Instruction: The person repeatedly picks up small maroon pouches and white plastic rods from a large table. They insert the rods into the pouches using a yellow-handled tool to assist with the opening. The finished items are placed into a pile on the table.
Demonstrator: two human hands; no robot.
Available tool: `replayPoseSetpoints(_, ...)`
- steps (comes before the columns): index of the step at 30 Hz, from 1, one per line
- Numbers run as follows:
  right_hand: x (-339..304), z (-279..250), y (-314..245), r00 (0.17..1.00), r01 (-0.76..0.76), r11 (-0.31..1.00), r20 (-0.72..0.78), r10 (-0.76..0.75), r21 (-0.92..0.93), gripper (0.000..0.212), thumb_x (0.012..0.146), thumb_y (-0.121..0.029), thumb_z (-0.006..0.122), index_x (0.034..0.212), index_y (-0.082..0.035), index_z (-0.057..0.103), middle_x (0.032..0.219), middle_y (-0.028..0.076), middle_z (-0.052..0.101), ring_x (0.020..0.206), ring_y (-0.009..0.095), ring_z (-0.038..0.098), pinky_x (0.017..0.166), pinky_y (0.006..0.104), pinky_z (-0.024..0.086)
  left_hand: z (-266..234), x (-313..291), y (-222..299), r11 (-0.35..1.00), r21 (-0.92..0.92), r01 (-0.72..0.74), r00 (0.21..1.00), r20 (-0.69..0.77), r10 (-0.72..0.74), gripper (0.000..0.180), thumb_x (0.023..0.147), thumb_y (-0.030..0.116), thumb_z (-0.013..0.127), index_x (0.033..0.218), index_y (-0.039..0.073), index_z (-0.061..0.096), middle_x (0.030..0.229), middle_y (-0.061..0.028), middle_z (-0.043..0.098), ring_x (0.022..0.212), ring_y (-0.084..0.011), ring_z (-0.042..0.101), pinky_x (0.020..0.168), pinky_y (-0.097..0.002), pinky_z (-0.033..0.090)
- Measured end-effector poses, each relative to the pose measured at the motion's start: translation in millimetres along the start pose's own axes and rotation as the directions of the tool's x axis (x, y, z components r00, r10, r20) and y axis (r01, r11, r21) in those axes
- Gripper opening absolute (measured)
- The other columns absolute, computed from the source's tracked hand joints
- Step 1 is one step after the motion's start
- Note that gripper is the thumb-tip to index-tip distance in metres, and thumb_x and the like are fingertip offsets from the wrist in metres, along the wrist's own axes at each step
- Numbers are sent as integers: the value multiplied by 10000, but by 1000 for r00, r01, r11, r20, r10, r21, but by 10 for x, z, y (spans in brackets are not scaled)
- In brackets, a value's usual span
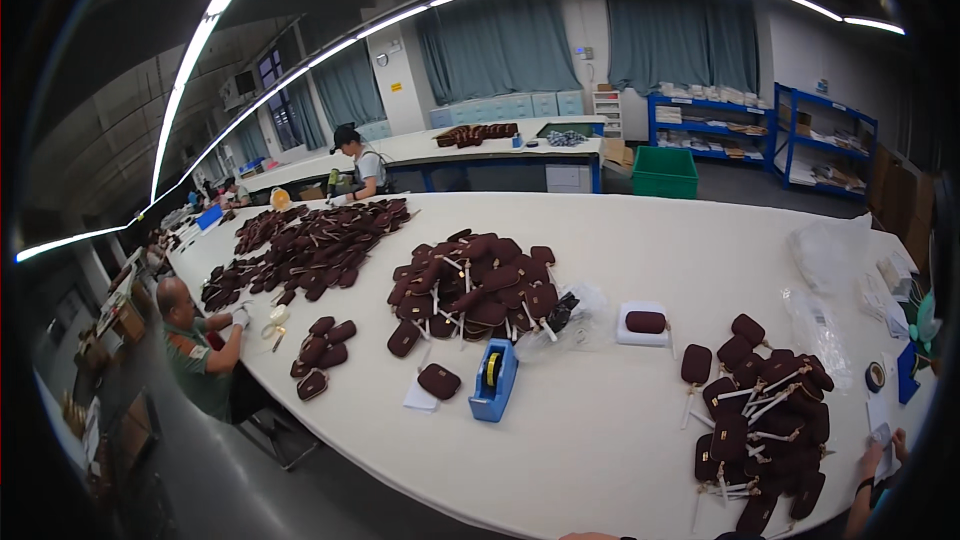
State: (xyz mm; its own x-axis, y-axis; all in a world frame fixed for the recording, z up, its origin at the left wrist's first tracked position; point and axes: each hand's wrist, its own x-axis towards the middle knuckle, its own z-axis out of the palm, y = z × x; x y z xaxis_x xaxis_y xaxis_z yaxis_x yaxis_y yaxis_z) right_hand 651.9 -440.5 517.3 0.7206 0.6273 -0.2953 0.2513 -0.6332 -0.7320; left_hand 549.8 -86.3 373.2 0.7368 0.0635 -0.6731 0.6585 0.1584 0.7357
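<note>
At the lower edge only a thin sliver of skin shows, probably my left hand [590, 537]; its fingers are hidden. My right hand is out of view. Nearest to that edge, on the right, lies a heap of dark maroon zip pouches [730, 435] with white-wrapped straps and gold-coloured fittings. A blue tape dispenser [494, 382] with a yellow-cored roll stands mid-table. Left of it a single maroon pouch [439, 381] lies beside a white paper slip [421, 398]. Another pouch [645, 322] rests on a white pad [640, 337].
Larger pouch heaps [480, 285] cover the table's [590, 440] middle and far left. Clear plastic bags [830, 250] lie at the right. A co-worker [195, 340] sits at the left edge. Another person's hands [873, 458] hold a pale sheet at the right edge. A green bin [665, 172] stands beyond.
</note>
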Motion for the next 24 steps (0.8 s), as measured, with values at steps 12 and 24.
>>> replayPoseSetpoints(12, 152, 139, 563, 885, -168, 963, 399, 242, -211, 498, 827, -496, 605, 967, -21, 661, 884, 130, 674, 834, 285, 643, 715, 362, 482, 644, -249, -635, 447, 675, -587, 809, 459, 368, 181, 864, 190, 568, 867, 15, 611, 845, -223, 622, 805, -422, 576, 698, -448, 463)
replayPoseSetpoints(24, -321, 4, 295, 798, -388, 899, 415, 437, -203, 598, 779, -589, 606, 759, 5, 666, 631, 115, 637, 598, 254, 639, 585, 356, 491, 698, 90, -75, -342, 325, -881, 364, 930, -52, 190, 810, 91, 521, 988, 48, 570, 887, -88, 602, 807, -254, 618, 685, -372, 506)
